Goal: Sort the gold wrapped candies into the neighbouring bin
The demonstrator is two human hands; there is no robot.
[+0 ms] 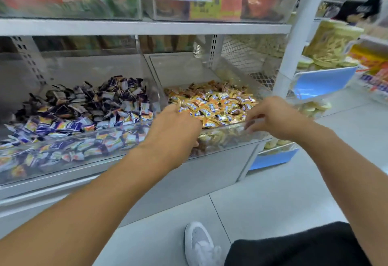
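Reaching into the right clear bin (222,137), the left hand (174,127) lies over the near left part of the gold wrapped candies (212,104); its fingers are hidden beneath the hand, so I cannot tell whether they grip any. The right hand (273,116) hangs over the bin's near right rim, fingers (251,122) loosely curled downward, holding nothing visible. The neighbouring bin (63,150) on the left holds purple and white candies (84,110).
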